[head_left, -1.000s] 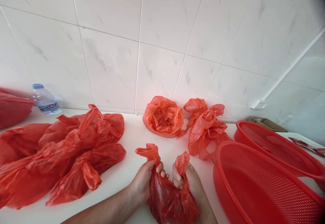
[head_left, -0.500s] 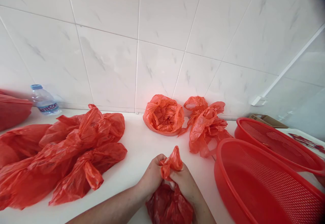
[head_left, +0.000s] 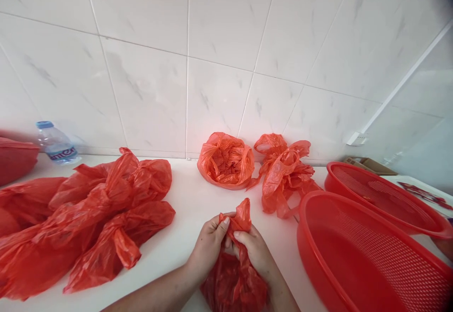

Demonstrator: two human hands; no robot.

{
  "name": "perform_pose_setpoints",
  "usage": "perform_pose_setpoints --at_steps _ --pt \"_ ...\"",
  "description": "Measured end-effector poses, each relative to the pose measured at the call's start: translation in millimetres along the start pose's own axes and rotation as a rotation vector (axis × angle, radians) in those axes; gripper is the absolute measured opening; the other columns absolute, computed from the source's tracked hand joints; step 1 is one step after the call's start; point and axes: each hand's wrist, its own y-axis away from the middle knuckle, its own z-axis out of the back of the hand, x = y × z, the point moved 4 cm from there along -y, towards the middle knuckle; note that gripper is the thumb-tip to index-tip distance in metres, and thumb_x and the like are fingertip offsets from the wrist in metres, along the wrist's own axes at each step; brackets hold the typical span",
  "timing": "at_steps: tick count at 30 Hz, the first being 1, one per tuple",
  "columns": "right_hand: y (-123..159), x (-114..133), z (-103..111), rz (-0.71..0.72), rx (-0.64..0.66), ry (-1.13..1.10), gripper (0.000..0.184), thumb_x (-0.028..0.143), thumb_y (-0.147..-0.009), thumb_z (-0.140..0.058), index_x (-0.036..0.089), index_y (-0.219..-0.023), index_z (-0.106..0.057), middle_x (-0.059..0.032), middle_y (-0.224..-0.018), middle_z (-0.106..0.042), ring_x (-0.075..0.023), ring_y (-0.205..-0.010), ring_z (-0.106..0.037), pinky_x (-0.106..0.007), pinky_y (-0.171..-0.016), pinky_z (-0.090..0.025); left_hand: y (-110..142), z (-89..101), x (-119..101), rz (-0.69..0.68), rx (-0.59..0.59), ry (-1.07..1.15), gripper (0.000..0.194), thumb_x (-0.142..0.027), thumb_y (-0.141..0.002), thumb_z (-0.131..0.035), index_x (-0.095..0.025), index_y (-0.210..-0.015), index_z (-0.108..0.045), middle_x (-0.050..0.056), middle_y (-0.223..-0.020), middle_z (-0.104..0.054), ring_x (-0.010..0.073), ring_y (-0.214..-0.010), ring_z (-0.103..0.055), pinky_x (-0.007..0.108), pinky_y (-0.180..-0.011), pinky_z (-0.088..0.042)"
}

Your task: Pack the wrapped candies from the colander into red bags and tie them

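Observation:
Both of my hands grip the gathered neck of a red plastic bag (head_left: 231, 279) at the near middle of the white table (head_left: 193, 217). My left hand (head_left: 208, 241) pinches the twisted plastic with thumb and fingers from the left. From the right, my right hand (head_left: 256, 248) presses its thumb on the same neck. A pointed tip of plastic sticks up above both thumbs. The bag's body bulges below my hands, and dark red shows through it; its contents cannot be made out.
Several filled red bags (head_left: 85, 217) lie on the left, with a water bottle (head_left: 58, 144) behind them. By the tiled wall sit an open red bag (head_left: 226, 161) and crumpled red bags (head_left: 286, 172). Two red plastic baskets (head_left: 354, 250) stand right, near a cardboard box (head_left: 371, 165).
My fingers have shifted on the bag's neck, and my left thumb now lies across the front. The bundled plastic between my hands looks looser and longer. The view has moved slightly.

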Motion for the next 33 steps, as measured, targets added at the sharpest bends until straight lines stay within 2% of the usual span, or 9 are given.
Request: perform_pose_setpoints --at_steps 3,5,9,13,21,24,27,31,33 --pt "1 -1 2 0.004 0.037 -0.058 0.024 0.02 -0.075 -0.057 0.017 -0.099 -0.06 0.0019 -0.067 -0.061 -0.0064 -0.043 -0.041 -0.019 -0.042 -0.027 1 -0.2 -2 0.036 0.016 0.056 0.042 -0.052 -0.083 -0.059 -0.017 -0.059 -0.056 -0.006 -0.044 -0.046 0.0072 -0.04 -0.038 0.021 -0.046 -0.032" --pt "3 1 1 0.001 0.072 -0.149 0.022 0.026 -0.079 -0.058 0.018 -0.1 -0.06 0.0006 -0.073 -0.063 -0.0068 -0.046 -0.044 -0.019 -0.046 -0.032 2 -0.1 -5 0.059 0.019 0.089 0.046 -0.052 -0.084 -0.057 -0.017 -0.054 -0.051 -0.005 -0.045 -0.049 0.0079 -0.04 -0.041 0.022 -0.047 -0.035" --pt "9 4 1 -0.053 0.109 -0.242 0.034 0.049 -0.088 -0.051 0.017 -0.092 -0.061 -0.0046 -0.085 -0.065 -0.0132 -0.067 -0.058 -0.025 -0.062 -0.044 0 5.5 -9 0.058 -0.042 0.113 0.03 -0.047 -0.08 -0.064 -0.017 -0.086 -0.065 0.002 -0.073 -0.069 0.0155 -0.066 -0.062 0.027 -0.066 -0.047" --pt "9 7 3 0.023 0.088 -0.067 0.026 0.021 -0.074 -0.068 0.023 -0.094 -0.052 0.0026 -0.083 -0.062 -0.0126 -0.068 -0.059 -0.024 -0.064 -0.044 -1 9.3 -14 0.008 -0.097 0.041 0.03 -0.041 -0.078 -0.067 -0.015 -0.094 -0.068 0.006 -0.082 -0.071 0.0193 -0.075 -0.064 0.031 -0.073 -0.047" --pt "-1 4 19 0.136 -0.354 0.568 0.02 0.016 -0.069 -0.057 0.022 -0.088 -0.055 0.0011 -0.076 -0.062 -0.0157 -0.068 -0.056 -0.026 -0.059 -0.042 6 -2.2 -23 -0.128 -0.051 -0.138 0.014 -0.026 -0.071 -0.074 -0.017 -0.066 -0.065 0.0 -0.065 -0.065 0.0134 -0.064 -0.056 0.022 -0.064 -0.042" --pt "0 2 20 0.118 -0.414 0.694 0.014 0.015 -0.071 -0.051 0.022 -0.081 -0.057 0.0033 -0.063 -0.06 -0.0139 -0.059 -0.051 -0.025 -0.055 -0.037 8 -7.3 -19 -0.135 -0.001 -0.164 0.014 -0.023 -0.071 -0.074 -0.018 -0.067 -0.061 -0.001 -0.067 -0.064 0.0135 -0.066 -0.056 0.022 -0.064 -0.042" --pt "2 4 19 0.103 -0.313 0.546 0.016 0.014 -0.071 -0.05 0.021 -0.081 -0.06 0.0041 -0.063 -0.058 -0.0118 -0.057 -0.048 -0.023 -0.053 -0.036 9 -7.3 -17 -0.14 0.018 -0.209 0.013 -0.023 -0.074 -0.07 -0.019 -0.069 -0.059 -0.001 -0.066 -0.063 0.0141 -0.065 -0.057 0.023 -0.064 -0.043" --pt "7 11 17 -0.005 -0.053 0.15 0.046 0.013 -0.069 -0.06 0.023 -0.113 -0.059 0.0012 -0.086 -0.065 -0.0101 -0.062 -0.053 -0.022 -0.059 -0.04 7 1.0 -20 -0.178 -0.003 -0.326 0.01 -0.027 -0.08 -0.064 -0.02 -0.075 -0.058 0.0 -0.067 -0.064 0.0155 -0.062 -0.057 0.025 -0.06 -0.043" --pt "10 17 18 -0.014 0.004 -0.037 0.036 0.021 -0.073 -0.063 0.02 -0.109 -0.062 -0.0021 -0.094 -0.066 -0.0096 -0.065 -0.054 -0.022 -0.062 -0.042 6 5.4 -26 -0.25 -0.018 -0.419 0.008 -0.026 -0.082 -0.062 -0.021 -0.076 -0.061 0.001 -0.073 -0.063 0.0166 -0.068 -0.057 0.026 -0.064 -0.042"
